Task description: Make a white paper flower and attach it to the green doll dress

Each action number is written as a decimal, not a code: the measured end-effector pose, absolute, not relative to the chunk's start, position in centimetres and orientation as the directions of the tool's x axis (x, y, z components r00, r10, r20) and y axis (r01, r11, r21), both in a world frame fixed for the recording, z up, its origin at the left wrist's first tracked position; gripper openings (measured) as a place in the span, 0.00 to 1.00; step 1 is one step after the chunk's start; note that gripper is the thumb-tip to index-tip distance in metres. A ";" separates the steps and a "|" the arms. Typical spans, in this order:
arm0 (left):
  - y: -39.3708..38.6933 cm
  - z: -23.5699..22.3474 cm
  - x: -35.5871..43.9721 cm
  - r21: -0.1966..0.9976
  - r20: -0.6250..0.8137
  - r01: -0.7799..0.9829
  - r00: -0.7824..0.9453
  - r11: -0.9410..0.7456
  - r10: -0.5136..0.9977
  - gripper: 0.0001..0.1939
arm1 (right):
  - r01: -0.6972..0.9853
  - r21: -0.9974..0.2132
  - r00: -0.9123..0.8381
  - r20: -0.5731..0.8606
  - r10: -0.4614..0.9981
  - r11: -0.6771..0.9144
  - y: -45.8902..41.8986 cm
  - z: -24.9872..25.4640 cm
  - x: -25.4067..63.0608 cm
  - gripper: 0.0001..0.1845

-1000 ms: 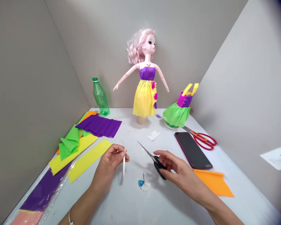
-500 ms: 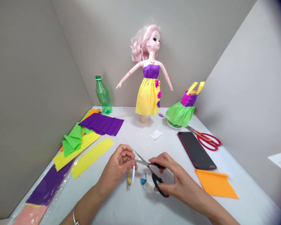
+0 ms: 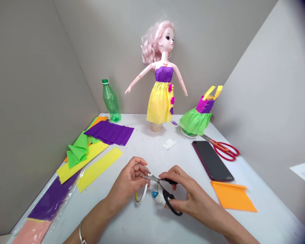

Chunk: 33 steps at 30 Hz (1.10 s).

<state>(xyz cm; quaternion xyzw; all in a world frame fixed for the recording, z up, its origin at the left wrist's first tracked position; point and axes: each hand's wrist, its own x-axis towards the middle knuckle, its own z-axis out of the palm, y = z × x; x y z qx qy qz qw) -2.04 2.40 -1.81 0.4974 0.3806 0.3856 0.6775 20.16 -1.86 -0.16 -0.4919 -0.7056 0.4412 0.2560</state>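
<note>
My left hand [image 3: 128,181] pinches the top of a thin white strip [image 3: 141,194] that curls down below the fingers. My right hand [image 3: 186,195] grips small black-handled scissors [image 3: 165,190], thumb and fingers through the loops. Their blades point left and meet the strip right at my left fingertips. A small white roll with a blue patch [image 3: 157,196] lies on the table just under the scissors. Both hands hover low over the white table [image 3: 147,223], near its front.
A pink-haired doll in a purple and yellow paper dress [image 3: 161,91] stands at the back, a green bottle [image 3: 110,101] to its left, a green and purple dress [image 3: 198,117] to its right. Red scissors [image 3: 222,147], a phone [image 3: 212,161], orange paper [image 3: 232,196] lie right; coloured paper sheets [image 3: 91,149] left.
My right hand brought the scissors from apart on the right over to the strip, blades now at my left fingertips. The strip went from hanging straight to curling.
</note>
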 end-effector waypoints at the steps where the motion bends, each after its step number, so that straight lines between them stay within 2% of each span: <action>1: 2.4 -1.7 -2.0 0.967 -0.135 -0.141 0.415 0.210 0.900 0.18 | 0.468 -0.874 -0.386 -0.069 0.920 0.130 -1.9 -0.2 20.2 0.31; 12: 2.3 -1.9 -2.3 0.976 -0.124 -0.113 0.423 0.188 0.897 0.17 | 0.456 -0.884 -0.385 -0.096 0.918 0.099 -1.8 -0.2 20.1 0.24; 17: 2.1 -1.6 -2.1 0.977 -0.105 -0.128 0.407 0.171 0.907 0.22 | 0.487 -0.862 -0.372 -0.060 0.926 0.140 -1.8 -0.5 20.0 0.27; 23: 2.2 -1.7 -1.9 0.981 -0.098 -0.114 0.393 0.154 0.914 0.29 | 0.539 -0.804 -0.363 0.046 0.931 0.250 -1.9 -1.3 20.0 0.33; 29: 2.0 -1.9 -2.1 0.998 0.020 0.046 0.283 -0.034 0.959 0.31 | 0.635 -0.702 -0.281 0.180 0.943 0.323 -1.9 -1.9 20.3 0.30; 31: 2.1 -2.1 -2.5 0.969 0.143 0.162 0.239 -0.185 0.960 0.29 | 0.668 -0.658 -0.263 0.227 0.938 0.347 -1.7 -1.9 20.5 0.29; 33: 2.3 -2.6 -3.1 0.863 0.331 0.331 0.199 -0.381 0.922 0.27 | 0.704 -0.599 -0.267 0.274 0.924 0.381 -1.6 -2.0 20.7 0.28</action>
